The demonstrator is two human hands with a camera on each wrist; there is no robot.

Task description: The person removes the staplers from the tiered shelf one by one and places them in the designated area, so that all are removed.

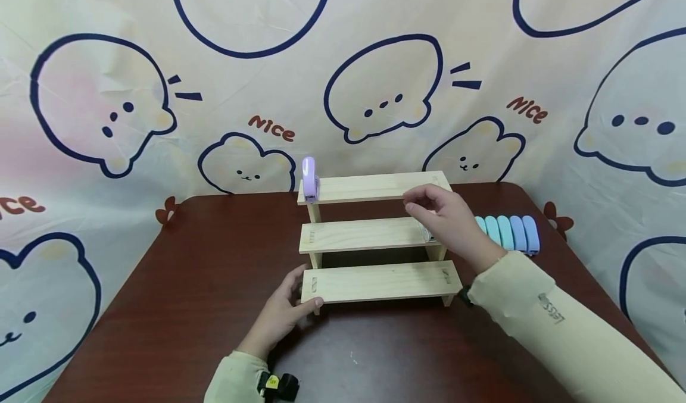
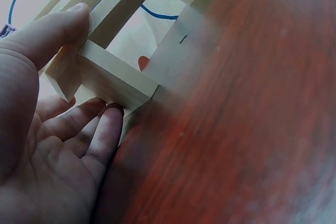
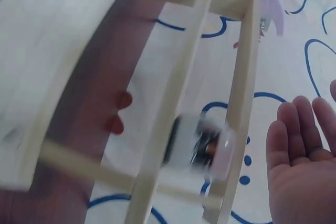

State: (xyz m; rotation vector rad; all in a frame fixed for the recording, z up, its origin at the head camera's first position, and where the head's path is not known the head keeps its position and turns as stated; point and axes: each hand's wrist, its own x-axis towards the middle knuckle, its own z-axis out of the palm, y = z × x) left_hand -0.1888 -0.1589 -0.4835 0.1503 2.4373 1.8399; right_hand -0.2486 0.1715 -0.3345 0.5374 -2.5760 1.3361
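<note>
A three-tier wooden shelf rack stands on the brown table. My left hand grips the left end of its lowest tier, thumb on the board and fingers around the end support. Above the right end of the middle tier is my right hand, its fingers loosely bent and nothing held. In the right wrist view this hand is apart from the rack. A small pale object with dark parts, blurred, stands on the middle tier, mostly behind that hand in the head view. A lilac rounded object stands at the top tier's left end.
To the right of the rack, a row of several rounded pieces runs from mint green to blue, partly hidden by the right hand. A cartoon-printed cloth hangs behind the table.
</note>
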